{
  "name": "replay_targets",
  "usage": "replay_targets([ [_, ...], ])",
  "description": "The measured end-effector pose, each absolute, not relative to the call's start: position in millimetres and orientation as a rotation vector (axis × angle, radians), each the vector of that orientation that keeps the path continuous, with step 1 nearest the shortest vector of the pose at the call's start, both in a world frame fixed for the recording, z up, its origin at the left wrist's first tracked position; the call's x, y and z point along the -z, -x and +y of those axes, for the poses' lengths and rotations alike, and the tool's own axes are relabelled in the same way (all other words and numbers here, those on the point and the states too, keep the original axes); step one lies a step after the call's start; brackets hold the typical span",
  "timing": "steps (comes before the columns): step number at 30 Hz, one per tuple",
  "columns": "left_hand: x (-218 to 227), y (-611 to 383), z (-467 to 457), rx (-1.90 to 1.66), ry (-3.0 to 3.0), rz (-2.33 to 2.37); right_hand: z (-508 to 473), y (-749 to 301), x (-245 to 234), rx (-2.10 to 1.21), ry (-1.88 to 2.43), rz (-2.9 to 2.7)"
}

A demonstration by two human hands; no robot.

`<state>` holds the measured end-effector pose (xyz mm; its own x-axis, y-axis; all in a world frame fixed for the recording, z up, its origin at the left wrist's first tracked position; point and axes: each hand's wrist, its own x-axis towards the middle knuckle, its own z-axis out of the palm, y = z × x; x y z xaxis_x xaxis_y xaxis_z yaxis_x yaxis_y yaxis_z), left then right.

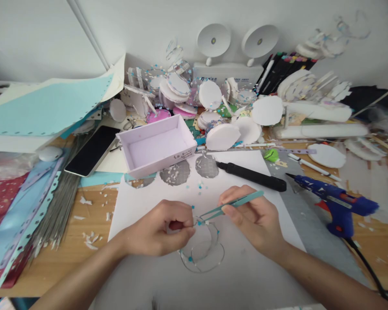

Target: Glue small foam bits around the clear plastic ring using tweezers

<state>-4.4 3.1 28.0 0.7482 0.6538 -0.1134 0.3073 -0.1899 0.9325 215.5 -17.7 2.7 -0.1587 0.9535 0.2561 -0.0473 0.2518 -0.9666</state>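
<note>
Pale wall (148, 26) behind; wooden surface (95, 211) crowded along the back with white discs (210, 94) and a twin-headed lamp (214, 41). Wire (190, 259), coiled in loose loops and dotted with small blue pieces, sits between the hands, over the near part of a white sheet (129, 211). Left hand (161, 228): fingers curled in, thumb and forefinger pinched on the wire's upper part. Right hand (255, 219): closed round teal tweezers (236, 202), prongs slightly parted, tips at the wire; contact cannot be told. Beyond the hands: lilac box (155, 148), tilted black phone (92, 151) to its left, black pen-like tool (252, 176) to its right. Blue glue gun (339, 209) at far right.
</note>
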Motion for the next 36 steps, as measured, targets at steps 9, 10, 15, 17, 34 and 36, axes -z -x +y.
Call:
replay_targets([
  [9, -29.3, 5.4, 3.2, -0.359, -1.769, 0.751, -18.1, -215.1, -2.8, -1.132, 0.921, -1.421],
  [10, -29.2, 5.2, 3.4, -0.361, -1.769, 0.748, -18.0, -215.1, -2.7, -1.129, 0.921, -1.419],
  [15, -29.0, 5.0, 3.8, -0.373, -1.769, 0.754, -19.2, -215.4, -3.2, -1.133, 0.924, -1.419],
  [17, -29.1, 5.6, 3.5, -0.375, -1.767, 0.752, -19.7, -215.3, -3.7, -1.136, 0.927, -1.413],
  [34, -25.6, 6.0, 2.9, -0.444, -1.77, 0.724, -18.4, -215.2, -2.3, -1.234, 0.995, -1.331],
  [36, -25.9, 6.0, 2.0, -0.453, -1.771, 0.73, -19.4, -214.3, -3.1, -1.217, 0.995, -1.35],
])
